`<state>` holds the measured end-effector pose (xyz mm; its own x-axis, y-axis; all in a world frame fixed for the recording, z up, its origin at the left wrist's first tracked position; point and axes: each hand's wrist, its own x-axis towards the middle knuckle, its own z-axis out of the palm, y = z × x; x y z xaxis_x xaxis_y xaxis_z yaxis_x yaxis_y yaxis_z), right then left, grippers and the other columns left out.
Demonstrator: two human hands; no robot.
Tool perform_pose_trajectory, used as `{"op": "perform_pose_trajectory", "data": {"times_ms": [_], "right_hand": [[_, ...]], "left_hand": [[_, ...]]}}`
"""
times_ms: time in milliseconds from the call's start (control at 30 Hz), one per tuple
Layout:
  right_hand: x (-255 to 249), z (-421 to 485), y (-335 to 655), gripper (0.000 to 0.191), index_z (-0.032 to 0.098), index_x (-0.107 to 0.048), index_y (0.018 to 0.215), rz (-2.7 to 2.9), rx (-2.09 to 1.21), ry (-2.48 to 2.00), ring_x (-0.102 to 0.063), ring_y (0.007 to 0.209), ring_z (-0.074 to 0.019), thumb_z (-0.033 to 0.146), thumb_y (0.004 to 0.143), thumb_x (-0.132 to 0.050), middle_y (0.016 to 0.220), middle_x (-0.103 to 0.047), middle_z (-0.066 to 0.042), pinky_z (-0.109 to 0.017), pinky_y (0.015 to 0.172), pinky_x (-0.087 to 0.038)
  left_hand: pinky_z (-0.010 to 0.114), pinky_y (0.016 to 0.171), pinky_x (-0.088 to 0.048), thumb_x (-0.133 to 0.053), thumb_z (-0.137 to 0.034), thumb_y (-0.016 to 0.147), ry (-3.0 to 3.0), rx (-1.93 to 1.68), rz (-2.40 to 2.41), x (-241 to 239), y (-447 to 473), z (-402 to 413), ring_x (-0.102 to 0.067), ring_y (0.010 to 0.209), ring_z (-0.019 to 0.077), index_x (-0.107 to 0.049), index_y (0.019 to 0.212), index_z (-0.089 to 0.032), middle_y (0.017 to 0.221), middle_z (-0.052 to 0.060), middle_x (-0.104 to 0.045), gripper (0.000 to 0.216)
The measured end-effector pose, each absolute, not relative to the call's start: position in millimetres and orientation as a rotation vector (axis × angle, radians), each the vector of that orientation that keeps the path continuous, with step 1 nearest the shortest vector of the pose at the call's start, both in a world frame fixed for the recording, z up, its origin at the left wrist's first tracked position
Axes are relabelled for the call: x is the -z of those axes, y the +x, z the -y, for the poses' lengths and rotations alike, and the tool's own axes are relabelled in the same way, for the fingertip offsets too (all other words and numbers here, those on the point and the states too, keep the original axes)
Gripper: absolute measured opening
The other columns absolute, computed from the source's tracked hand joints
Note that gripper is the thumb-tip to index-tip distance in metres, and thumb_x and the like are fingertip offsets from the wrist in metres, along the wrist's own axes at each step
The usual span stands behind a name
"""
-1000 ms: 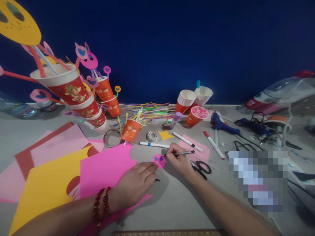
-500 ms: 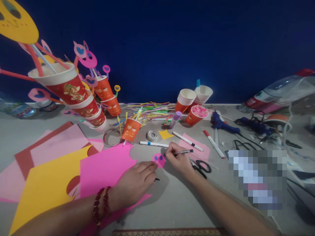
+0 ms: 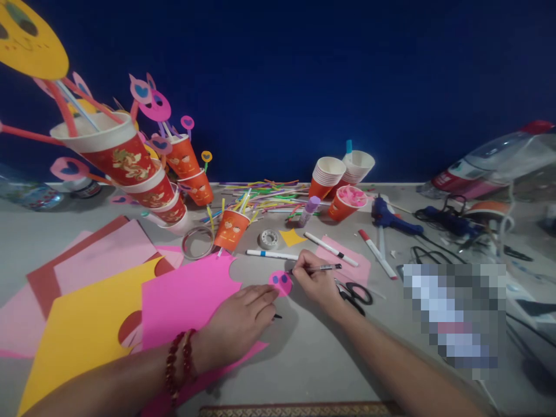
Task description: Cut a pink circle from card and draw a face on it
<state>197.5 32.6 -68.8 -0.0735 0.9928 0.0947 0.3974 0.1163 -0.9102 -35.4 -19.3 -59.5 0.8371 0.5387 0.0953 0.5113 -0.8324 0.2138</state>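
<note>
I see the pink paper disc [image 3: 283, 287] on the counter [image 3: 304, 359], below the frame's centre. My right hand [image 3: 315, 281] pinches a pen [image 3: 324, 268] in its fingers at the disc's upper right edge. My left hand [image 3: 240, 319] lays fingers over its lower left; whether they grip the dark-tipped item [image 3: 278, 317] beneath, I can't tell.
</note>
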Motion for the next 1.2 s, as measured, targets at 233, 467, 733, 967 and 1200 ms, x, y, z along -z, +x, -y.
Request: {"op": "perform_pose_trajectory", "data": {"times_ms": [233, 467, 733, 967, 1200], "right_hand": [[70.0, -33.0, 197.3, 0.020, 0.023, -0.042, 0.063, 1.603, -0.935, -1.393, -0.034, 0.051, -0.0121, 0.018, 0.078, -0.054, 0.054, -0.039, 0.006, -0.027, 0.049, -0.024], [69.2, -32.0, 197.2, 0.020, 0.024, -0.042, 0.063, 1.599, -0.942, -1.384, -0.036, 0.052, -0.0126, 0.018, 0.078, -0.054, 0.055, -0.040, 0.006, -0.027, 0.050, -0.026], [68.3, -32.5, 197.1, 0.019, 0.023, -0.043, 0.063, 1.577, -0.938, -1.370, -0.036, 0.052, -0.0124, 0.019, 0.078, -0.054, 0.055, -0.040, 0.006, -0.027, 0.049, -0.026], [68.7, -32.5, 197.4, 0.020, 0.023, -0.042, 0.063, 1.584, -0.949, -1.351, -0.035, 0.052, -0.0125, 0.019, 0.079, -0.054, 0.055, -0.039, 0.006, -0.027, 0.049, -0.025], [70.8, -31.7, 197.3, 0.019, 0.023, -0.042, 0.065, 1.599, -0.950, -1.382, -0.037, 0.053, -0.0128, 0.020, 0.081, -0.053, 0.056, -0.040, 0.006, -0.027, 0.050, -0.027]], "left_hand": [[0.043, 0.114, -0.039, -0.053, -0.015, 0.095, 2.828, -0.226, -0.836, 59.8, -35.1, 19.1, -0.047, 0.139, 0.0278, -0.058, 0.123, -0.013, 0.149, 0.013, -0.053, 0.029], [0.043, 0.114, -0.040, -0.053, -0.016, 0.095, 2.827, -0.255, -0.827, 59.1, -35.0, 19.2, -0.047, 0.139, 0.0275, -0.059, 0.122, -0.014, 0.148, 0.013, -0.054, 0.028], [0.043, 0.114, -0.041, -0.054, -0.017, 0.095, 2.827, -0.250, -0.831, 57.9, -35.0, 18.4, -0.047, 0.139, 0.0270, -0.059, 0.122, -0.013, 0.148, 0.013, -0.055, 0.028], [0.043, 0.114, -0.040, -0.056, -0.021, 0.095, 2.823, -0.247, -0.833, 58.5, -34.4, 18.4, -0.047, 0.139, 0.0264, -0.058, 0.122, -0.013, 0.148, 0.014, -0.054, 0.028], [0.044, 0.113, -0.041, -0.054, -0.018, 0.095, 2.829, -0.244, -0.841, 60.0, -34.6, 19.1, -0.047, 0.138, 0.0283, -0.059, 0.122, -0.013, 0.149, 0.013, -0.053, 0.028]]}}
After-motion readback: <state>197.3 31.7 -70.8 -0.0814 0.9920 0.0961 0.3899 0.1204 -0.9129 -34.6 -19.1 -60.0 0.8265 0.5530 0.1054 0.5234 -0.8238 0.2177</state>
